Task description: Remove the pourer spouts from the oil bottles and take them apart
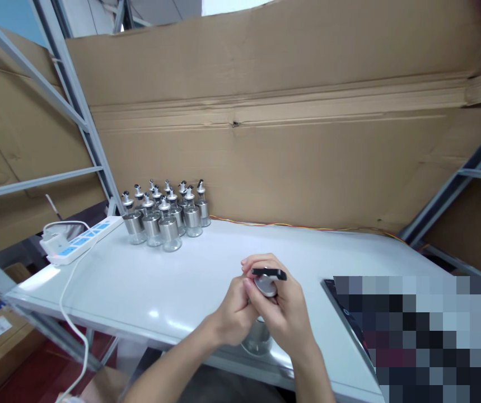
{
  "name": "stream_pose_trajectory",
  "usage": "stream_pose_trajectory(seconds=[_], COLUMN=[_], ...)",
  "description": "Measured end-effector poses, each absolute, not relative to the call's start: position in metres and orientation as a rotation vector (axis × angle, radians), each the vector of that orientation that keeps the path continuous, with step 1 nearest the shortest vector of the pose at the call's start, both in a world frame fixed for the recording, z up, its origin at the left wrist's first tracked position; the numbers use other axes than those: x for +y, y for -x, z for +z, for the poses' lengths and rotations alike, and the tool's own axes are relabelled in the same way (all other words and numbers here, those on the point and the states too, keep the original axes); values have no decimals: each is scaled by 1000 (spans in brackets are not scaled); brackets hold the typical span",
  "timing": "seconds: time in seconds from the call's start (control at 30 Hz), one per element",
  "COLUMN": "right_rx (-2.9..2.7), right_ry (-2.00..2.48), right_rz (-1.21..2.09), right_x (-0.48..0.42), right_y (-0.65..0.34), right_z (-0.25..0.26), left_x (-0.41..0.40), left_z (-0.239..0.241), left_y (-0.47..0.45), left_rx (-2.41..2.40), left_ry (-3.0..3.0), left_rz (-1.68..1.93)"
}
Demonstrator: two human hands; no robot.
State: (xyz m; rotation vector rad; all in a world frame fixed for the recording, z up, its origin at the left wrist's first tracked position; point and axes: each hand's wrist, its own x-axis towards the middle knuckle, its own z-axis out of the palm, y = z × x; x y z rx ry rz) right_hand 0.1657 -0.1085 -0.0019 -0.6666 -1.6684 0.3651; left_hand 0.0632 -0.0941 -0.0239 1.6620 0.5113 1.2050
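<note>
A glass oil bottle [257,342] with a metal sleeve stands near the table's front edge, its upper part mostly covered by my hands. My left hand [236,310] is closed around its neck from the left. Closed from the right, my right hand [287,313] grips the silver pourer cap [266,286] on top. A black lever [269,273] shows above the cap, between the fingers. I cannot see whether the cap is fully seated, as the fingers hide the joint.
Several similar bottles [169,232] with pourer tops stand together at the back left of the white table [223,246]. Left of them lies a power strip [84,242] with a white cable. A dark flat panel [345,322], partly pixelated, lies at right. Cardboard [265,168] walls the back.
</note>
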Motion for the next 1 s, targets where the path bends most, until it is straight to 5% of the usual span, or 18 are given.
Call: stream_pose_trajectory(seconds=[0.27, 0.67, 1.0], right_rx=[-1615, -1215, -991], right_ry=[646, 813, 646], right_rz=[247, 930, 934], right_x=[-107, -108, -106], right_y=[-163, -158, -148], right_z=[-6, 13, 3], left_x=[-91, -89, -89], left_z=[-23, -34, -28], left_y=[-61, -65, -61], left_rx=[486, 617, 580], left_ry=[-1767, -1760, -1778], left_rz=[1198, 1262, 1273])
